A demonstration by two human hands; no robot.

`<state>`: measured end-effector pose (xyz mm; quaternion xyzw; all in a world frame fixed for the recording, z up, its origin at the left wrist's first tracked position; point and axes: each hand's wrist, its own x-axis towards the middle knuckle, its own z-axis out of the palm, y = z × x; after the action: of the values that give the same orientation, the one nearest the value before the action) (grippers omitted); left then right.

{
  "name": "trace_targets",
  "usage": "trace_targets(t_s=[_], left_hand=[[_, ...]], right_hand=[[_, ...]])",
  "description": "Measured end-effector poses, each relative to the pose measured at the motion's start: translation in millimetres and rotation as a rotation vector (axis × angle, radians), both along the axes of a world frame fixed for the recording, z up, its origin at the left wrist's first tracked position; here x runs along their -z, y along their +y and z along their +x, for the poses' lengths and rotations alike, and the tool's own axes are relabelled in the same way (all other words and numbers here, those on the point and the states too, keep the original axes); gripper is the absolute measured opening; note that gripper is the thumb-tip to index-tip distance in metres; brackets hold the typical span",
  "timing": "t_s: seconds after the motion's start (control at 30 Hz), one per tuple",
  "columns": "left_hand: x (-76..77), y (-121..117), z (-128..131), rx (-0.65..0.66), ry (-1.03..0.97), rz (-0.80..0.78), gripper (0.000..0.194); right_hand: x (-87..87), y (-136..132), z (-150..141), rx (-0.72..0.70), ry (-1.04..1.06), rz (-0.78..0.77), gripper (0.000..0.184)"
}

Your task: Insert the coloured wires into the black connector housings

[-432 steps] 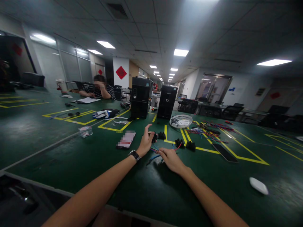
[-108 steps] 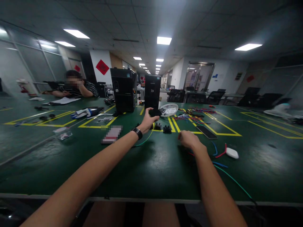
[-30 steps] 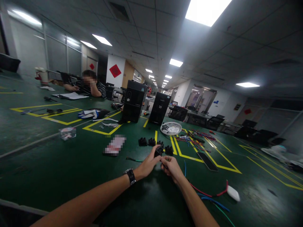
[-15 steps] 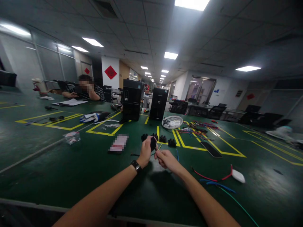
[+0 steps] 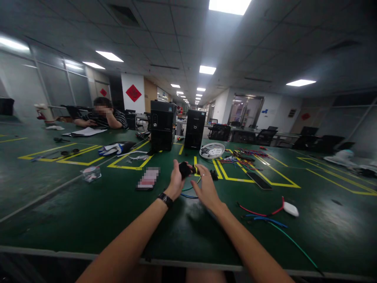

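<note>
My left hand, with a dark watch at the wrist, grips a small black plastic block whose details are too dark to make out. Facing it from the right is my right hand, thumb and fingers apart and nothing visible in its grasp. A green and a blue wire curve between and below the hands; where their ends go is hidden. Beyond my right fingers stands another black block, partly covered. More black parts behind the hands are mostly hidden.
Right of my hands lie a red wire, blue wires, a long green wire and a white rounded case. Farther back are a white basket, a wire pile, a black phone-like slab and two computer towers. A person sits far left.
Since half a second ago, my right hand has opened and its fingers have spread away from the wire end near the black block. My left hand keeps the block, now turned.
</note>
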<state>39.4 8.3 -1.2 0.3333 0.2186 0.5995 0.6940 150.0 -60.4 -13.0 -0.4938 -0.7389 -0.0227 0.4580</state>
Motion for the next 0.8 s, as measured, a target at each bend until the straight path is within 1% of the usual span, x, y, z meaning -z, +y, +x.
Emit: trace_targets(t_s=[0.07, 0.13, 0.2, 0.23, 0.27, 0.3, 0.37, 0.4, 0.43, 0.47, 0.5, 0.57, 0.67, 0.73, 0.8], left_hand=[[7.5, -13, 14, 0.157, 0.073, -0.012, 0.056], [15.5, -18, 21, 0.276, 0.123, 0.013, 0.058], [21.7, -17, 22, 0.327, 0.203, 0.104, 0.064], [24.0, -16, 19, 0.313, 0.284, 0.18, 0.066], [25.9, -14, 16, 0.266, 0.403, 0.278, 0.066], [27.6, -13, 12, 0.193, 0.556, 0.398, 0.065], [30.9, -13, 3, 0.038, 0.913, 0.667, 0.065], [32.7, -14, 0, -0.009, 1.086, 0.79, 0.067], [34.4, -15, -2, -0.03, 1.232, 0.893, 0.068], [36.0, -18, -3, -0.025, 1.342, 0.971, 0.069], [37.1, -21, -2, -0.007, 1.414, 1.025, 0.068], [37.7, -27, 1, 0.046, 1.452, 1.104, 0.062], [35.0, -34, 7, 0.141, 1.376, 1.206, 0.05], [33.1, -37, 9, 0.183, 1.328, 1.24, 0.048], [32.4, -37, 9, 0.192, 1.293, 1.225, 0.047]], right_hand=[[-4.2, -3, 12, -0.043, -0.049, 0.014, 0.067], [-6.6, -3, 24, -0.119, -0.119, -0.021, 0.068], [-6.6, 1, 37, -0.121, -0.16, -0.04, 0.063], [-5.9, 4, 44, -0.079, -0.17, -0.042, 0.061], [-4.8, 7, 52, -0.011, -0.179, -0.045, 0.059], [-3.2, 11, 62, 0.08, -0.187, -0.055, 0.058], [2.0, 17, 84, 0.312, -0.195, -0.1, 0.058], [5.7, 19, 95, 0.427, -0.198, -0.133, 0.057], [10.1, 21, 107, 0.52, -0.203, -0.172, 0.057], [15.1, 23, 118, 0.588, -0.211, -0.212, 0.057], [20.3, 24, 128, 0.634, -0.221, -0.252, 0.058], [30.0, 28, 141, 0.686, -0.236, -0.314, 0.059], [36.3, 34, 146, 0.722, -0.233, -0.32, 0.062], [31.4, 36, 141, 0.716, -0.239, -0.282, 0.063], [20.0, 34, 133, 0.676, -0.249, -0.25, 0.06]])
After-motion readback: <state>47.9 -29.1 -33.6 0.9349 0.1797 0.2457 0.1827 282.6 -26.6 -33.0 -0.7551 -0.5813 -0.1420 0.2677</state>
